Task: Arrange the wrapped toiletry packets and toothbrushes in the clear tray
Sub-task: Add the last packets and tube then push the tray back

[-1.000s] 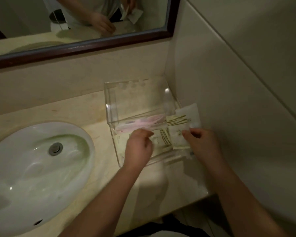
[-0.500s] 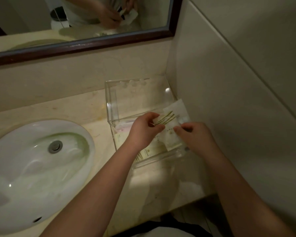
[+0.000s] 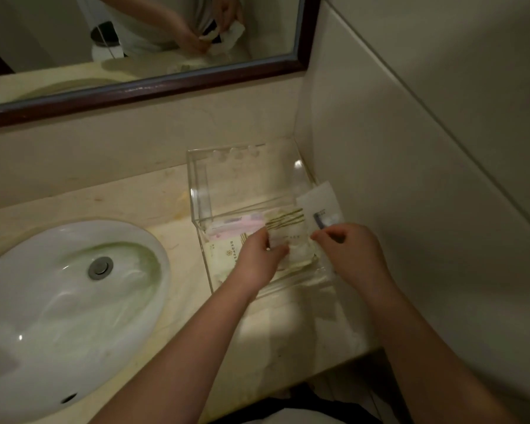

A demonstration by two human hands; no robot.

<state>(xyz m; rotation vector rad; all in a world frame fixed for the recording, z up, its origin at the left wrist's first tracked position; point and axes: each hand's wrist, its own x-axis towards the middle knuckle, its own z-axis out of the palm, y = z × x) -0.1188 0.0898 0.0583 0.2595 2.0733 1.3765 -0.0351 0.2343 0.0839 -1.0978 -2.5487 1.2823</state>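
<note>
Pink toothbrushes (image 3: 237,225) already lie in the clear tray (image 3: 196,191). The left hand (image 3: 259,260) pinches a striped packet (image 3: 288,229), and the right hand (image 3: 351,255) pinches a white packet (image 3: 318,200). Neither is laid down yet.

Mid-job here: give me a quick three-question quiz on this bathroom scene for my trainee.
1. True or false: the clear tray sits inside the sink.
2. What does the left hand pinch? A) a towel B) the gold-striped packet C) a soap bar
3. Fill in: the wrapped toothbrush lying in the tray is ____ coloured.

Key: 1 false, it stands on the counter beside the sink; 2 B; 3 pink.
</note>
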